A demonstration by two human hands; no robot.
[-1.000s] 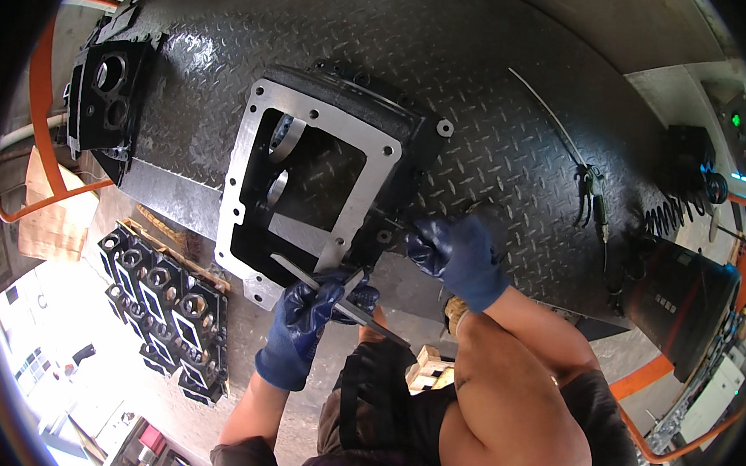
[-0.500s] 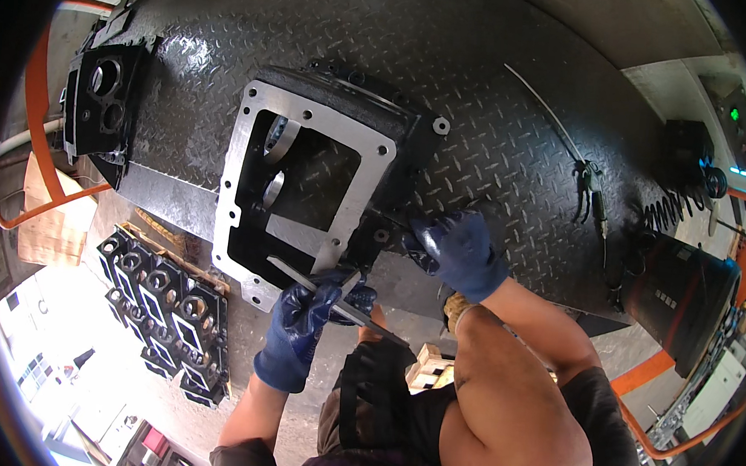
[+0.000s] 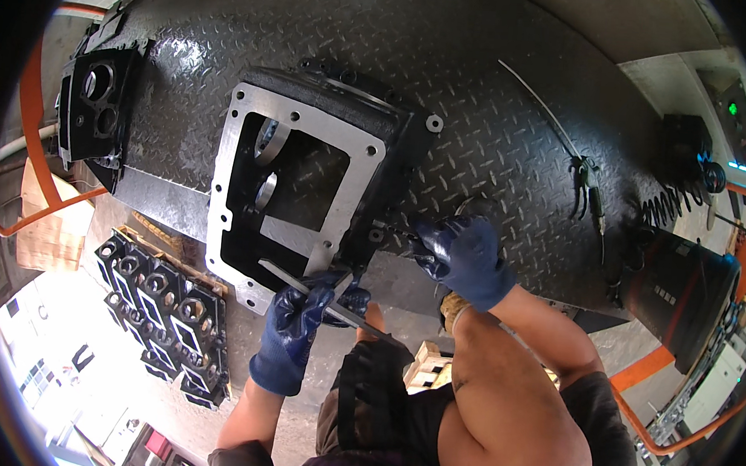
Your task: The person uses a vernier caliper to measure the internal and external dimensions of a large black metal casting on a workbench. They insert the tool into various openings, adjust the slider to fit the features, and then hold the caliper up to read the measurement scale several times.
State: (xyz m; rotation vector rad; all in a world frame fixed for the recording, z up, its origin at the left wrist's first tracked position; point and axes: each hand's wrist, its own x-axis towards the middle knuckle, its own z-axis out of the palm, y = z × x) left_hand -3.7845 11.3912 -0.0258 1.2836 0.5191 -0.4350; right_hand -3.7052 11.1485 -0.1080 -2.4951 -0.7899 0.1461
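A black metal housing (image 3: pixel 380 118) with a bright machined flange (image 3: pixel 223 168) around a large rectangular opening sits on a dark tread-plate bench. My left hand (image 3: pixel 293 318), in a dark blue coated glove, is closed around a long flat grey bar (image 3: pixel 283 276) resembling a file, slanting across the flange's near corner. A second short light edge crosses it at the fingers. My right hand (image 3: pixel 457 248), gloved alike, is closed beside the housing's lower right side. From its fingers a thin dark rod (image 3: pixel 395 228) points toward a holed lug (image 3: pixel 376 235); its kind is unclear.
An air blow gun (image 3: pixel 588 178) with a long nozzle lies at the right of the bench, near a coiled hose (image 3: pixel 669 204) and a black cylindrical container (image 3: pixel 681 295). Another black housing (image 3: pixel 99 105) stands far left. Several similar castings (image 3: pixel 159 305) are stacked low on the left.
The housing and left hand appear slightly further left in the view. My right hand sits slightly further from the housing's side, and more of the thin rod shows.
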